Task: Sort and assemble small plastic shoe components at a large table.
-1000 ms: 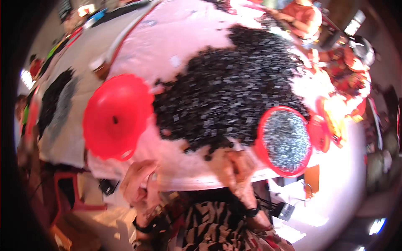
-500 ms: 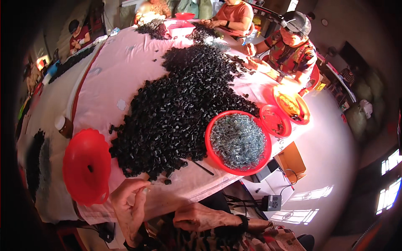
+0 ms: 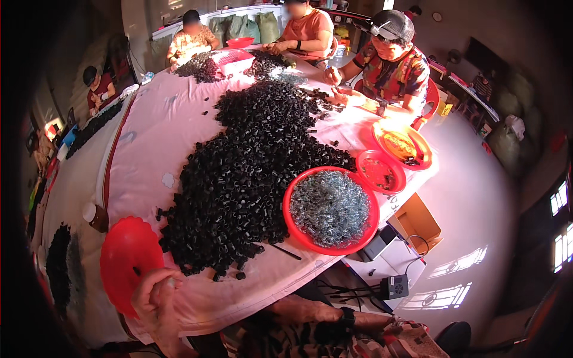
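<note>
While the left hand (image 3: 154, 301) looks pinched narrow, load unclear, and fingers of the right hand (image 3: 305, 310) can't be made out, black clips (image 3: 239, 173) heaped toward the bench's (image 3: 161, 137) near edge look light, stiff; grip by sides.

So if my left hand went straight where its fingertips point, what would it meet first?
Your left hand would probably meet the pile of black pieces first, though depth is unclear.
</note>
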The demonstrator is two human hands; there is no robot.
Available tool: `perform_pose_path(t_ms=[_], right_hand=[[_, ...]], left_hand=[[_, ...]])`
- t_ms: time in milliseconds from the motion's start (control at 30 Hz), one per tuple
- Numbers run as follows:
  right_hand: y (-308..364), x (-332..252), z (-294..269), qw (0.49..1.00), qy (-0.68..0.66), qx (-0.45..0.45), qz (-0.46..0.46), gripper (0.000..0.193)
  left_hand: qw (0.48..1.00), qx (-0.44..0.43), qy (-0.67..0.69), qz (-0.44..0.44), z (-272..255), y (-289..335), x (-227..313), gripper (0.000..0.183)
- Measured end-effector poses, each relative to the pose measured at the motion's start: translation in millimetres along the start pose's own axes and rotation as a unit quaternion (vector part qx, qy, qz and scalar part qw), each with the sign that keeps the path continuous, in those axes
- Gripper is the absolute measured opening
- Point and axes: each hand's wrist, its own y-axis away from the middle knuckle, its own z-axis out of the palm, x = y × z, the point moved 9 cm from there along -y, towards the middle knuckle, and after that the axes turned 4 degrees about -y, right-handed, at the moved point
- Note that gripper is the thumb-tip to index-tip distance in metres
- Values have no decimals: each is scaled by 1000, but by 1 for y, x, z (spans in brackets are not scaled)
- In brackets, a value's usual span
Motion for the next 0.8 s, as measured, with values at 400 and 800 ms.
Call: perform_pose_path(t_ms=[400, 800], right_hand=[[43, -11, -29, 962, 158, -91, 201, 21], [42, 4, -21, 974, 190, -43, 114, 16]], left_hand=[[992, -83, 87, -44, 25, 24, -81, 15], [990, -79, 64, -96, 53, 40, -119, 13]])
